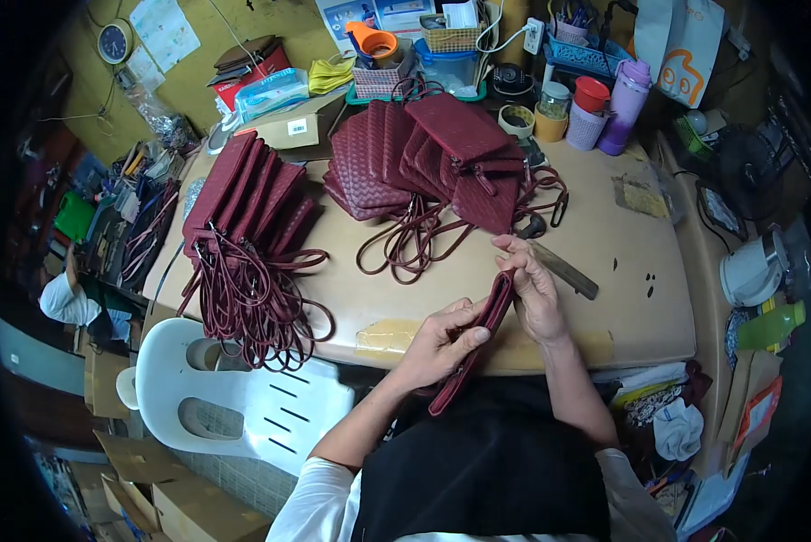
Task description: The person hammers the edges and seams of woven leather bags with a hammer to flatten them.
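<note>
- Head view: my left hand is closed around a folded maroon wallet, thumb on the near face, fingers behind.
- My right hand touches the wallet's upper end, some fingers raised and slightly curled; I cannot tell whether it pinches the leather or only rests against it.
- I have the wallet on a slant, lower end toward my black apron, across the near edge of the table.
- Just beyond my right hand, a wooden bar lies aslant on the tabletop.
- Toward the table's left edge I see a stack of maroon pouches, their looped straps spilling over the near edge above a white chair.
- Toward the far edge, near its middle, a fanned pile of woven maroon pouches spreads out, with a smoother pouch on top and more cords in front.
- At the far right corner stand a purple bottle and a red-lidded container, with a tape roll farther left along that edge.
- Well off to my left is another person in white.
</note>
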Motion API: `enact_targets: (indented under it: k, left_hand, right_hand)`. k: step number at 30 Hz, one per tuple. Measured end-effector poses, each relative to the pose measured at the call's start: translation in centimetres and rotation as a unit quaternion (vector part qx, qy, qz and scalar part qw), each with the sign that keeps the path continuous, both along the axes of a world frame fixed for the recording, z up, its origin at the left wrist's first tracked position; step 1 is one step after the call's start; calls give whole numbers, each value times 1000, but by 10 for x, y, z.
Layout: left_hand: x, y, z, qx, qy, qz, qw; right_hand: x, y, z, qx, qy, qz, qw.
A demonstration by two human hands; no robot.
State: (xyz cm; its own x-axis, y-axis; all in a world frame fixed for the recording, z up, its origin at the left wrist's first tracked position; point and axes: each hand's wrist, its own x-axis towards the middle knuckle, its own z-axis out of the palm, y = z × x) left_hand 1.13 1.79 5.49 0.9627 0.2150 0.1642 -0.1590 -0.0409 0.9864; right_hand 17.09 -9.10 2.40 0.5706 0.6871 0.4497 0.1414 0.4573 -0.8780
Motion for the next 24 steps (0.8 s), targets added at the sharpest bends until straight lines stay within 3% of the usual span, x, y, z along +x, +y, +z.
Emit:
enact_targets:
  k: [2,4,6,7,9,12,14,16,18,20,21,22,24]
  left_hand:
    - [1,2,-18,1,-9,-13,1000]
    - [3,-1,-15,3,-19,-24,1000]
    - [3,-11,-3,161,-54,75,983]
    - [1,-13,3,160,-54,75,983]
    - [-1,-14,10,279,-11,128,952]
    - [1,-28,3,268,-107,125,949]
    - [-4,-32,4,260,-80,106,956]
    - [-5,-33,7,281,-110,105,948]
    - [-1,-35,14,289,-115,86,946]
    - [2,-40,17,304,-118,47,944]
    - [3,-42,14,290,-96,17,952]
    - [4,-42,15,290,-97,19,952]
    - [4,-43,19,275,-143,-7,951]
  right_hand:
    - [-2,-1,1,26,135,74,988]
    - [-1,-2,1,23,87,99,991]
    - [-9,-7,11,-77,-160,2,984]
    - [-11,-11,14,-123,-183,-8,975]
    - [-9,-16,19,-164,-147,46,974]
    - [-1,-30,40,-211,-135,145,957]
    - [3,-39,46,-196,-114,234,946]
    - [5,-45,40,-164,-154,234,946]
    - [-10,-43,38,-211,-82,134,965]
    - [-22,-31,6,-129,-106,18,986]
    - [-33,-28,7,-106,-1,29,994]
    - [-36,-25,10,-106,-3,30,994]
    - [-43,-20,13,25,188,68,980]
